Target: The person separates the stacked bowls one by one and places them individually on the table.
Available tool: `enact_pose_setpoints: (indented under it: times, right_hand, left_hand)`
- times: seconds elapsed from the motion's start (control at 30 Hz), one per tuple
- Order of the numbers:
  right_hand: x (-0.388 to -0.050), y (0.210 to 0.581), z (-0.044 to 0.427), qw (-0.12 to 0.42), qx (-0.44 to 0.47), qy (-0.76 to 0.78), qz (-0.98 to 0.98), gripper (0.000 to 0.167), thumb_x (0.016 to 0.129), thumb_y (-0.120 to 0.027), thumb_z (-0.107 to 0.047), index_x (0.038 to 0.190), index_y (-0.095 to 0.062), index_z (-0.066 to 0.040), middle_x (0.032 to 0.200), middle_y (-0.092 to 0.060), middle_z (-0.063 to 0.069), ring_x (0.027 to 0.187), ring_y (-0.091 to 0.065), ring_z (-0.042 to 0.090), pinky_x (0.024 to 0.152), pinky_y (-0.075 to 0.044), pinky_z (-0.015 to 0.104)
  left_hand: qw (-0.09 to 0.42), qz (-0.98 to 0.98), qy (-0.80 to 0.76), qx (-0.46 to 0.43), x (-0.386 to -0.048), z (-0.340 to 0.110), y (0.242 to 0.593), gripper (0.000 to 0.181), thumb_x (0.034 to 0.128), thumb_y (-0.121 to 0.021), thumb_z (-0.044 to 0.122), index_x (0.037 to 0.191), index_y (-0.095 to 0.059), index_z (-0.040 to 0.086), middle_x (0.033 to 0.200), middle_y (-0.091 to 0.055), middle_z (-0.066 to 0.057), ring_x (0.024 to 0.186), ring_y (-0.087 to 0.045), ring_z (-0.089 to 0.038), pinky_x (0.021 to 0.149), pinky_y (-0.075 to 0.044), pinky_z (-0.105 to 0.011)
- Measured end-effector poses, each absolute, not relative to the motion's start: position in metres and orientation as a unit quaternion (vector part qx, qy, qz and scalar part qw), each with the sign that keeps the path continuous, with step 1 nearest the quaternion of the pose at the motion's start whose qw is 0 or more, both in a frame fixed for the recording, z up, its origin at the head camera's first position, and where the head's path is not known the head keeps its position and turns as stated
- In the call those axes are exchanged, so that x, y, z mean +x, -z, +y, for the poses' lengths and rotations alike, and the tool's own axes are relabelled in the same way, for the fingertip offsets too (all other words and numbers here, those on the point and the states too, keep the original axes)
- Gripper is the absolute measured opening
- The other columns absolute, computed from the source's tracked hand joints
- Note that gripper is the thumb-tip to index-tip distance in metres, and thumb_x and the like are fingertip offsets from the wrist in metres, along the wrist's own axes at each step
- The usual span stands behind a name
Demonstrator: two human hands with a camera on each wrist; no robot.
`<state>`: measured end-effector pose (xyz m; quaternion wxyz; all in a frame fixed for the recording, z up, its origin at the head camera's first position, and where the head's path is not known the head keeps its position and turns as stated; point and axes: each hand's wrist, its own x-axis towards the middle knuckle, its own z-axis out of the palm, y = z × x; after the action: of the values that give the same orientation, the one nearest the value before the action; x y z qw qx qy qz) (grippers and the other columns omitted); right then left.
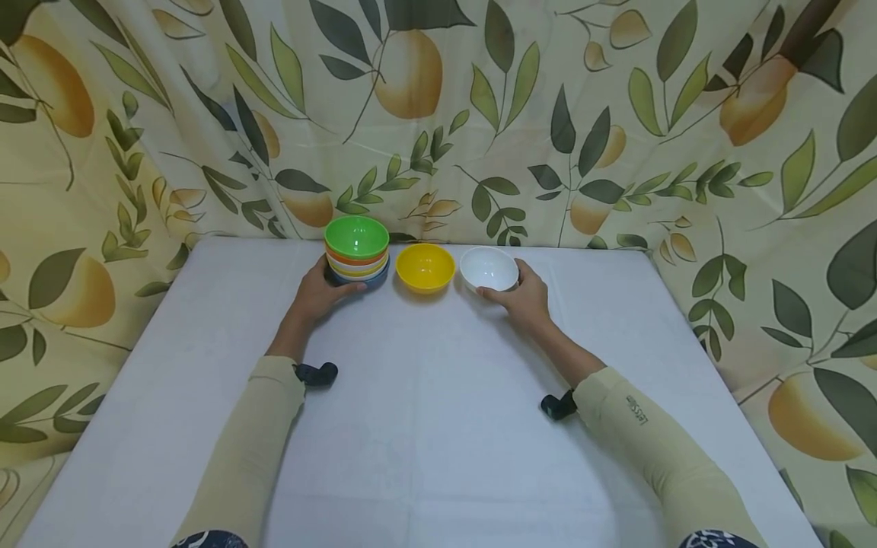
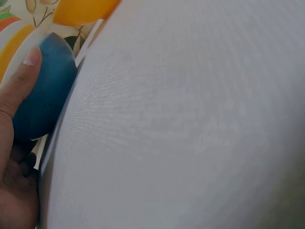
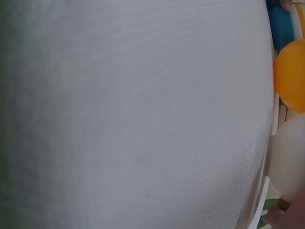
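Note:
At the far edge of the table stands a stack of nested bowls [image 1: 356, 239], green on top, with orange, white and yellow rims below and a blue bowl [image 2: 53, 90] at the bottom. My left hand [image 1: 320, 292] grips this stack low on its left side, the thumb lying across the front. To its right sits a yellow bowl [image 1: 425, 268], touched by neither hand. A white bowl [image 1: 488, 266] is held by my right hand [image 1: 526, 297] at its right side, thumb in front; in the right wrist view only part of that hand shows.
A white cloth covers the table [image 1: 425, 411]. Behind the bowls hangs a patterned curtain [image 1: 425, 152] with fruit and leaves, close to the table's far edge. Each wrist carries a small black camera.

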<state>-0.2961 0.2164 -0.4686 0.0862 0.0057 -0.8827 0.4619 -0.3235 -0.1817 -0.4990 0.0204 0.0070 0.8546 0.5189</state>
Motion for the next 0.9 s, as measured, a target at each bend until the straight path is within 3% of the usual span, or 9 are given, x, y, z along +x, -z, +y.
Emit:
enact_pose_setpoints:
  times: [0.2, 0.47, 0.9]
  right_hand:
    - [-0.295, 0.468, 0.217, 0.085, -0.001, -0.459, -0.884, 0.09, 0.081, -0.093, -0.03, 0.152, -0.048, 0.0, 0.15, -0.056, 0.018, 0.14, -0.05, 0.034, 0.119, -0.041, 0.049]
    - [-0.294, 0.461, 0.215, 0.063, -0.032, -0.422, -0.904, 0.123, 0.081, -0.09, -0.048, 0.167, -0.015, -0.002, 0.169, -0.027, 0.022, 0.151, -0.033, 0.041, 0.122, -0.034, 0.056]
    - [-0.302, 0.453, 0.196, 0.097, -0.002, -0.405, -0.909, 0.125, 0.079, -0.09, -0.051, 0.168, -0.015, -0.005, 0.168, -0.03, 0.021, 0.146, -0.04, 0.043, 0.116, -0.042, 0.06]
  left_hand:
    - [0.018, 0.853, -0.522, 0.008, -0.324, -0.182, 0.498, 0.117, 0.0824, -0.091, 0.045, 0.169, -0.02, 0.013, 0.169, -0.032, -0.014, 0.158, -0.021, -0.034, 0.129, -0.015, -0.054]
    - [0.019, 0.853, -0.522, 0.01, -0.323, -0.182, 0.499, 0.117, 0.0816, -0.092, 0.045, 0.169, -0.02, 0.013, 0.169, -0.033, -0.014, 0.158, -0.022, -0.033, 0.129, -0.015, -0.053]
    - [0.004, 0.855, -0.518, 0.002, -0.321, -0.181, 0.498, 0.115, 0.0806, -0.093, 0.044, 0.167, -0.025, 0.011, 0.167, -0.035, -0.014, 0.157, -0.024, -0.034, 0.129, -0.016, -0.054]
